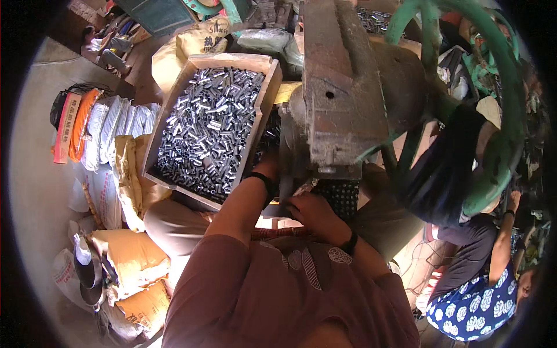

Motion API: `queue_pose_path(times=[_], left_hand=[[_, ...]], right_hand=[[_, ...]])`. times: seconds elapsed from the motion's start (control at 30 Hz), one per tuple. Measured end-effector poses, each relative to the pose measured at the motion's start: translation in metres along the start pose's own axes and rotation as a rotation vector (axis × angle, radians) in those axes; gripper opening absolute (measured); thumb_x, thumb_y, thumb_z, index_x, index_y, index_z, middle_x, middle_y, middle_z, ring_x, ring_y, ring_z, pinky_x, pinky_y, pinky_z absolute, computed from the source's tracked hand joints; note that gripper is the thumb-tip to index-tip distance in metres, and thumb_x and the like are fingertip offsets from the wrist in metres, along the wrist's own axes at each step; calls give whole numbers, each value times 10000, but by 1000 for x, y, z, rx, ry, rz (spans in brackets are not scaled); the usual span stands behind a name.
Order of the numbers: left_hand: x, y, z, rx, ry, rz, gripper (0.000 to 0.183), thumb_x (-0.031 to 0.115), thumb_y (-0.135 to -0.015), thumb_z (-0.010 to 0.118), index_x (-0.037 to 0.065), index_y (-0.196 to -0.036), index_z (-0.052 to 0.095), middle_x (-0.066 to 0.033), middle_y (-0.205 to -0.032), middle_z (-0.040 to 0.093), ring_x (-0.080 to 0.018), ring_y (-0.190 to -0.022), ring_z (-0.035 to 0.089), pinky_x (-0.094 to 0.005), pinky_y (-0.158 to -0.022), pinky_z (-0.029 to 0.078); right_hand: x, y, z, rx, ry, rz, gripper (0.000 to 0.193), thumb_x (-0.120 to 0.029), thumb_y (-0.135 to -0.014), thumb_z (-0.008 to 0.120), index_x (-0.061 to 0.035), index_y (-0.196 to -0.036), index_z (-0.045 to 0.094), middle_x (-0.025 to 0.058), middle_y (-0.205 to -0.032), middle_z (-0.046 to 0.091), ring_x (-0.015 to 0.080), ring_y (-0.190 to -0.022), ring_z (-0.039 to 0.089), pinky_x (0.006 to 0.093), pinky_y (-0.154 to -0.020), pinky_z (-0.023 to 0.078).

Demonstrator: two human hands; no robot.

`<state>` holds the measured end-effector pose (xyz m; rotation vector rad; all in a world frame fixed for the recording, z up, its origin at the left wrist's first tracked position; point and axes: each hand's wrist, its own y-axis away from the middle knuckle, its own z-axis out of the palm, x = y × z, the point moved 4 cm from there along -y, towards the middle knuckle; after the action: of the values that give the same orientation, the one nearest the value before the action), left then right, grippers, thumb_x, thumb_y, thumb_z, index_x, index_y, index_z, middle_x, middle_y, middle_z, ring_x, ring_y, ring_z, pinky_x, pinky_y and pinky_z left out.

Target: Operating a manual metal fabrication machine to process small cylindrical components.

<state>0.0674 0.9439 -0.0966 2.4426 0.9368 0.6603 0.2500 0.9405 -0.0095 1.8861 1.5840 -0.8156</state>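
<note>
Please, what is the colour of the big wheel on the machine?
The big wheel is green; it shows best in the head view.

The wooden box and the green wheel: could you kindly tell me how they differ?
The wooden box is rectangular and brown; the green wheel is round and spoked. The box holds a heap of small metal tubes; the wheel has dark cloth at its rim. The box sits left of the brown machine block; the wheel is to its right. Both are close to that block.
</note>
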Motion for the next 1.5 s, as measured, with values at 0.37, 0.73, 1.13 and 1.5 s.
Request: queue_pose_path(times=[0.37,0.73,1.13,1.5], left_hand=[[-45,24,47,37,-493,407,497,225,-769,547,75,-1234,455,-207,-1265,417,-364,-1154,423,-517,-896,382],[-25,75,43,-100,-312,210,432,201,-737,558,59,-1143,522,-228,-1222,444,-416,-1140,401,-494,-962,316],[-68,194,-57,581,461,501,167,86,-734,608,11,-883,628,-152,-822,624,-307,-773,611,-355,-681,487],[-139,126,-87,760,76,210,111,63,-721,541,56,-829,564,-148,-852,568,-325,-690,593,-391,-591,489]], right_hand=[[-10,3,3,8,58,12,210,-216,-787,559,-78,-938,607,154,-811,600,326,-782,581,404,-678,468],[-1,0,7,107,29,146,227,-192,-788,572,-56,-965,613,162,-846,622,328,-780,595,375,-678,470],[-48,-38,-3,-42,338,163,169,-142,-773,592,-68,-922,623,162,-816,618,342,-756,589,386,-679,475],[-85,-184,5,187,388,-183,143,-113,-777,560,-67,-905,604,121,-811,584,306,-760,579,376,-681,474]])
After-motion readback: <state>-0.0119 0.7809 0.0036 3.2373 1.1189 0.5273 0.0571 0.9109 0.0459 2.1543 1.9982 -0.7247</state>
